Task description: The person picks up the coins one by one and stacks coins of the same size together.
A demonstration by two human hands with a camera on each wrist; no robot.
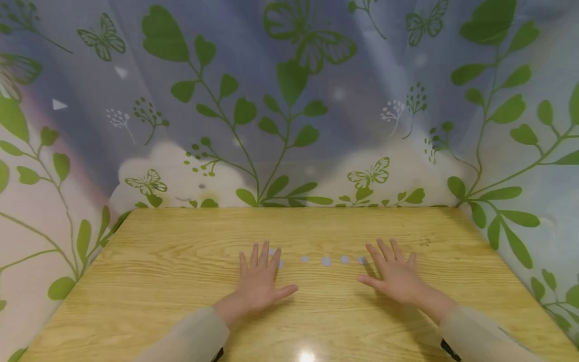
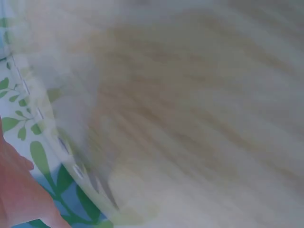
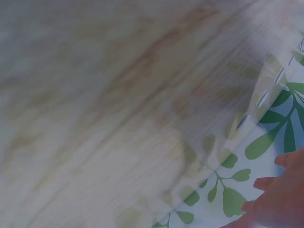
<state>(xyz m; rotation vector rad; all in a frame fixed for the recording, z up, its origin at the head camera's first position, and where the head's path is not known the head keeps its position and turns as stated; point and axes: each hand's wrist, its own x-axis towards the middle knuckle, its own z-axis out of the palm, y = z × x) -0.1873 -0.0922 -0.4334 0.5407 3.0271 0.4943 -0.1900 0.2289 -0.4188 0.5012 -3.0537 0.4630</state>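
Note:
Both hands have their fingers spread and hold nothing, palms down over the wooden table [image 1: 181, 281] in the head view. My left hand [image 1: 259, 281] is left of centre; its fingers partly cover two small pale grey discs near the index finger, one of them a disc [image 1: 271, 251] by the fingertips. To the right, my right hand [image 1: 398, 279] has its thumb and index finger close to another grey disc [image 1: 361, 260]. Between the hands lie a larger disc [image 1: 326, 261] and smaller ones beside it. Whether the palms touch the wood I cannot tell. Each wrist view catches only part of a hand at its edge.
A leaf-and-butterfly patterned curtain [image 1: 289, 125] hangs behind the table and along both sides. Small brown marks [image 1: 425, 242] show on the wood beyond the right hand. Light glares off the table near its front. Both wrist views are mostly blurred tabletop.

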